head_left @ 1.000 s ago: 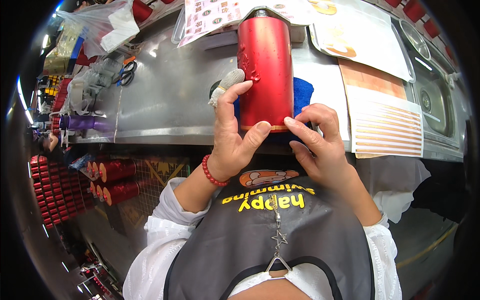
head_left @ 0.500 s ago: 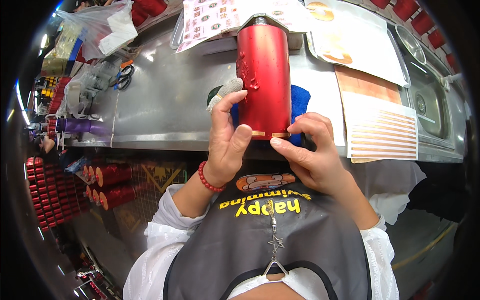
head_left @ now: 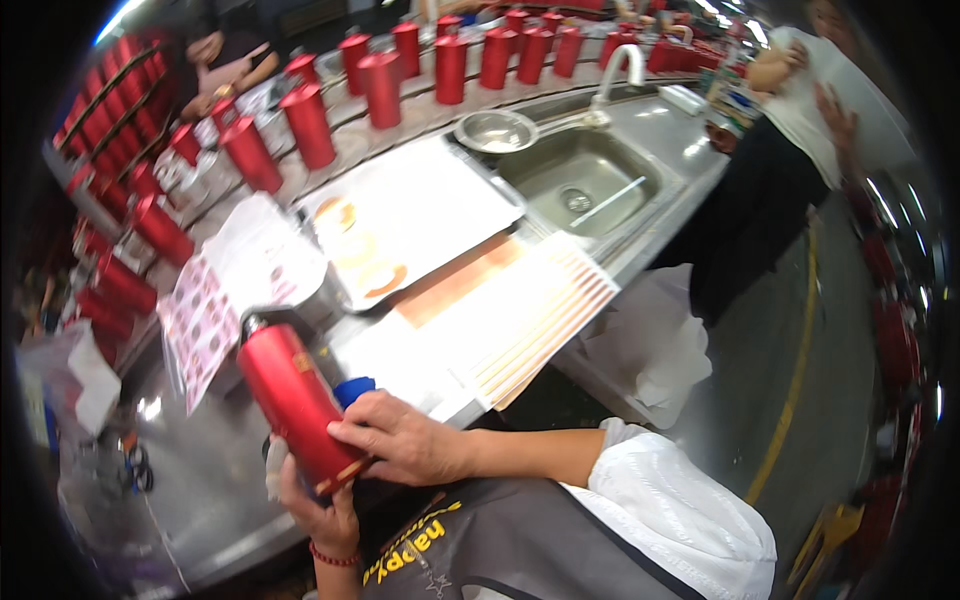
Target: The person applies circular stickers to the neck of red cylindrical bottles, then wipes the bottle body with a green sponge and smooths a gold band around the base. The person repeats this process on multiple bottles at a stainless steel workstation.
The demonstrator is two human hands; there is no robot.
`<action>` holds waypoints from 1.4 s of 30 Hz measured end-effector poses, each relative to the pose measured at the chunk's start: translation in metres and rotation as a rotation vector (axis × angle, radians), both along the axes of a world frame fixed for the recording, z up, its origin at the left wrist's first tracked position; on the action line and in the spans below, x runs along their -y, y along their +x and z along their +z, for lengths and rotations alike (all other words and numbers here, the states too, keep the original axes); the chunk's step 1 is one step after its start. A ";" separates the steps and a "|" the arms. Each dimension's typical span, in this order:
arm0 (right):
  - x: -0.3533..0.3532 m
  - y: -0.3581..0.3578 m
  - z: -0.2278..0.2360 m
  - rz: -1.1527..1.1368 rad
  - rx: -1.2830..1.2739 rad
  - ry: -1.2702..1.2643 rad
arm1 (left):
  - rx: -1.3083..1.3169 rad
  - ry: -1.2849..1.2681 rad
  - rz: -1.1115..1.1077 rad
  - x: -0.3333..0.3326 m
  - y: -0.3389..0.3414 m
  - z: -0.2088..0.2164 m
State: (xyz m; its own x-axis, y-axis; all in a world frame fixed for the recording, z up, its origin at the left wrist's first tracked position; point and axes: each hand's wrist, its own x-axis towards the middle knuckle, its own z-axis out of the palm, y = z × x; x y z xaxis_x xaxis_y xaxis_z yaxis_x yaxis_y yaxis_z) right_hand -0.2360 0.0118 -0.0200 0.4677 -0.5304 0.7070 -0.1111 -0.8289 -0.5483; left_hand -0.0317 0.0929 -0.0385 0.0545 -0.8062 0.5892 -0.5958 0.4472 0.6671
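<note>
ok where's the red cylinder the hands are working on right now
In the head view the red cylinder is at lower left, tilted over the steel counter, held between the left hand underneath and the right hand on its side.

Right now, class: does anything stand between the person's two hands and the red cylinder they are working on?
Nothing visible does. The right hand lies directly on the red cylinder, and the left hand grips its lower end from beneath, both touching it.
</note>
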 end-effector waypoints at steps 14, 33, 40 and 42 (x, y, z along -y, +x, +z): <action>-0.010 0.017 0.017 -0.091 -0.066 -0.136 | 0.140 0.040 0.031 -0.013 0.001 0.031; -0.009 0.016 0.017 -0.051 -0.022 -0.090 | 0.264 0.111 0.099 -0.022 -0.001 0.045; -0.008 0.015 0.015 -0.038 -0.010 -0.075 | 0.210 0.149 0.123 -0.024 -0.006 0.049; -0.009 0.012 0.013 -0.046 -0.011 -0.066 | 0.352 0.092 0.133 -0.022 -0.010 0.054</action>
State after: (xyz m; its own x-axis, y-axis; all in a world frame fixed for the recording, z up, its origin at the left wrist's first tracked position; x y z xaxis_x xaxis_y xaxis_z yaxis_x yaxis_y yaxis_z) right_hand -0.2240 0.0210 -0.0073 0.4520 -0.5038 0.7361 -0.1560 -0.8571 -0.4909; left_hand -0.0413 0.1154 0.0157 -0.0302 -0.8559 0.5163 -0.8442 0.2984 0.4454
